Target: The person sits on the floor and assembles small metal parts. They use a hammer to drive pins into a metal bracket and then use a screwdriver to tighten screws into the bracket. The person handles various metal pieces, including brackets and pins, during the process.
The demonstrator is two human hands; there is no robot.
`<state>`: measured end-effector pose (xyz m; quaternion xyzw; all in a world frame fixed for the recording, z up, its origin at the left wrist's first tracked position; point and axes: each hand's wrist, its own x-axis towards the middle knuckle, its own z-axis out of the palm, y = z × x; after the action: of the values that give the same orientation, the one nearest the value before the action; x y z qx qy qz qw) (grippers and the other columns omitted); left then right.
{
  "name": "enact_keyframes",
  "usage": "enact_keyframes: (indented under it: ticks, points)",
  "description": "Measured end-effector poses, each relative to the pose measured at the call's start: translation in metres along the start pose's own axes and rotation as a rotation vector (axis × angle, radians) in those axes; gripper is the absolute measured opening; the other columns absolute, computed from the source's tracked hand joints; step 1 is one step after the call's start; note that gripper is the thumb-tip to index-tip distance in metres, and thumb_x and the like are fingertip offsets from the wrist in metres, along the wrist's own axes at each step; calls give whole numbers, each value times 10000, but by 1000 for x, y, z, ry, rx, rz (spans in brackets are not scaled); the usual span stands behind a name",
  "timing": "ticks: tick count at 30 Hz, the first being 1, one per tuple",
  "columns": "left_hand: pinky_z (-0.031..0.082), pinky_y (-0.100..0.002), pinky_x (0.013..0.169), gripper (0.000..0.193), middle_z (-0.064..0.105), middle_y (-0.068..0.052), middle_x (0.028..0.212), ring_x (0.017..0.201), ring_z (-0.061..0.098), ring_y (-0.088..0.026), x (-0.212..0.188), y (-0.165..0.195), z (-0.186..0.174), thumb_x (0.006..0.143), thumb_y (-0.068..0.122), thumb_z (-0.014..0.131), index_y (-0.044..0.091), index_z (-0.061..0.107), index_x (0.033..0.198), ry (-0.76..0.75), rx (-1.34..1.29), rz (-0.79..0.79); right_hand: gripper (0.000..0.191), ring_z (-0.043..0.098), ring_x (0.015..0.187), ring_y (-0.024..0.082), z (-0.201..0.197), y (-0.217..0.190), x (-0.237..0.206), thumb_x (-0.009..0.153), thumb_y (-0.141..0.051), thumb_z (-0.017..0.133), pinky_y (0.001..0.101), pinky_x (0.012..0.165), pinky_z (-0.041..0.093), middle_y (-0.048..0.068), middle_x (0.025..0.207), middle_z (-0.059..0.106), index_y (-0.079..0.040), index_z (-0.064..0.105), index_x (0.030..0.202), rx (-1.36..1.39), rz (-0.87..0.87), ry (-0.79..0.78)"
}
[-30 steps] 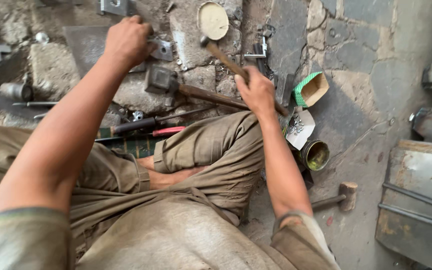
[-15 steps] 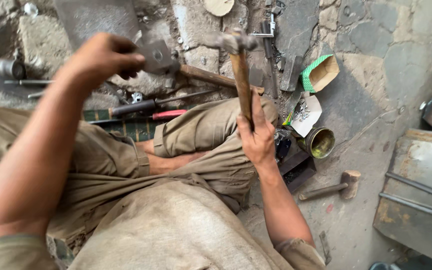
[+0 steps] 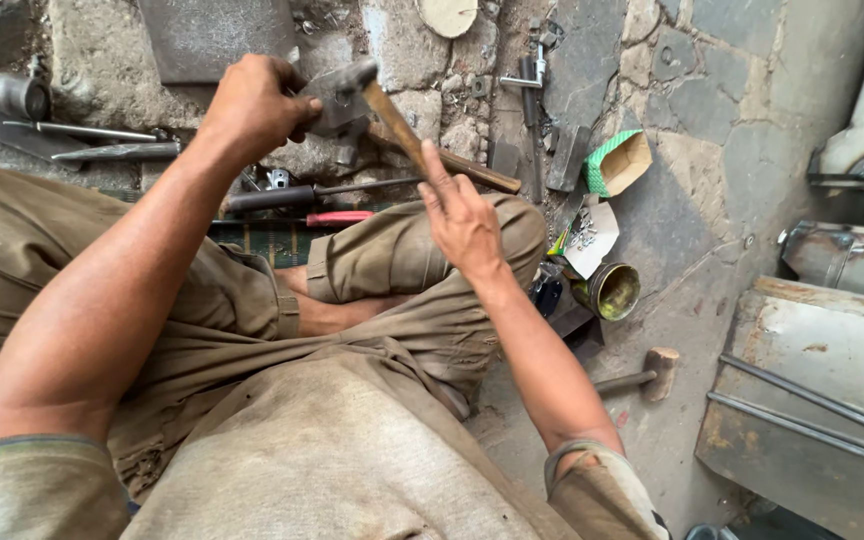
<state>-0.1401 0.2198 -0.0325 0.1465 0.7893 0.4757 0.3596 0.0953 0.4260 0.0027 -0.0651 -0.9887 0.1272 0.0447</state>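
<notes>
I sit cross-legged on a stone floor. My left hand [image 3: 255,103] grips a small grey metal piece [image 3: 330,102] and steadies it on a heavy hammer head lying on the ground. My right hand [image 3: 462,218] holds the wooden handle of a hammer [image 3: 397,125], index finger stretched along it. Its steel head [image 3: 356,74] is down on the metal piece, right beside my left fingers. The second wooden handle [image 3: 477,173] of the lying hammer sticks out to the right under my right hand.
Red-handled pliers [image 3: 337,217], a dark chisel [image 3: 277,197] and metal rods [image 3: 102,152] lie by my knees. A green box [image 3: 620,163], a paper of small nails [image 3: 589,235], a tin can [image 3: 612,291] and a small mallet [image 3: 652,372] sit right. Rusty sheet metal [image 3: 832,380] is far right.
Half a second ago my right hand held the hammer upright; it has swung down and left onto the metal piece. My left hand kept its hold.
</notes>
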Motion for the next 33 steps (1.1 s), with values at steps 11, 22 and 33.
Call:
enact_keyframes:
  ticks: [11, 22, 33]
  points:
    - [569, -331, 634, 266, 756, -133, 799, 650, 721, -152, 3, -3, 2, 925, 185, 783, -29, 740, 1077, 7, 13, 8, 580, 601, 706, 189, -9, -13, -3, 1111, -198, 648, 403, 646, 541, 74, 925, 665, -263, 389, 1626, 217, -5, 125]
    - [561, -329, 618, 250, 755, -115, 814, 658, 718, -144, 2, -4, 5, 930, 178, 779, -20, 741, 1078, 26, 4, 4, 615, 616, 666, 225, -13, -20, -14, 1071, -208, 672, 410, 623, 573, 119, 897, 673, -290, 390, 1612, 101, 68, 51]
    - [565, -340, 617, 252, 749, -110, 749, 639, 728, -156, 2, -5, 6, 909, 184, 788, -6, 736, 1066, 32, -24, 45, 624, 633, 711, 254, -12, -19, -15, 1069, -196, 682, 427, 688, 555, 131, 889, 652, -308, 395, 1612, 143, 73, 92]
